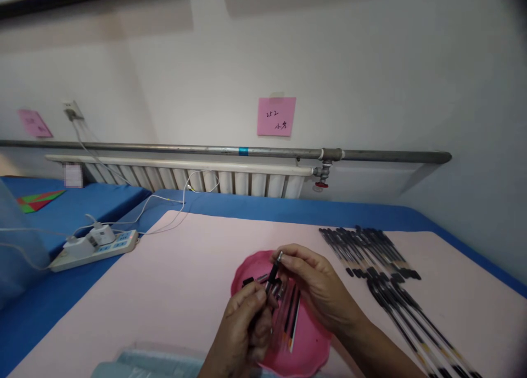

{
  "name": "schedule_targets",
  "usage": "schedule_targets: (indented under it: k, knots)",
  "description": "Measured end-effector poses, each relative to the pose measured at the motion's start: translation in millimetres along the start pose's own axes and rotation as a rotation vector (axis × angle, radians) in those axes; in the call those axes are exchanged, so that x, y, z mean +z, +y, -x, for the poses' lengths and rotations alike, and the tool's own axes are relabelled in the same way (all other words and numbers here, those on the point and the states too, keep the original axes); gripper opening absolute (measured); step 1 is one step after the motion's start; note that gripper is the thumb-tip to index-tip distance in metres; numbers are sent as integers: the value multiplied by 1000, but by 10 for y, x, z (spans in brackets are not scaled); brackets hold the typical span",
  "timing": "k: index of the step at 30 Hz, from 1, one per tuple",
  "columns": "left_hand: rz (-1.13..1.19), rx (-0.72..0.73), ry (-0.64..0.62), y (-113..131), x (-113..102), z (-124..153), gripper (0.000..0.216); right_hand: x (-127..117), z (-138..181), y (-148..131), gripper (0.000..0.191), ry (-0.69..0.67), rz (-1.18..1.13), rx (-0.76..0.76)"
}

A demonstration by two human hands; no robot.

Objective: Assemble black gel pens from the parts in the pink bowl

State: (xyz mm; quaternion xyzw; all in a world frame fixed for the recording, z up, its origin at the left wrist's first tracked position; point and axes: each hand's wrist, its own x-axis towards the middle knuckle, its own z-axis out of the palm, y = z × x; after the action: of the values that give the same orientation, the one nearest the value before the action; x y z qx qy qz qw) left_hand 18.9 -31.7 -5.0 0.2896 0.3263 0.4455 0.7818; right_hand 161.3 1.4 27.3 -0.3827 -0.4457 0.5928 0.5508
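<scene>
My left hand is closed around the barrel of a pen with a dark grip and a silvery conical tip. The thumb and forefinger of my right hand pinch the pen close to that tip. Both hands are over a pink scalloped plate. Lying in the plate are several dark-ended pen refills and small dark pen parts, partly covered by my hands. To the right, many black pens lie in a row, with more pens fanned out nearer to me.
Pale pink paper covers much of the blue tabletop. A power strip with plugs and white cables sits at left. Folded light-blue cloth or plastic lies at the front edge. Behind are a radiator and a pipe.
</scene>
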Motion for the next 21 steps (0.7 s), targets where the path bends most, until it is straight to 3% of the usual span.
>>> schedule_targets:
  k: [6,13,17,21]
  knots:
    - [112,-6,-38,-19,-12,-10,31,107,48,31,15,-28,-127,42]
    - [253,-179,-147,2,-10,14,32,105,57,-16,12,-52,-145,6]
    - [189,-114,-154,-24,-38,-4,33,100,64,7,12,-9,-121,-30]
    - [94,43,-109,-74,-39,-21,32,122,86,74,13,43,-49,-34]
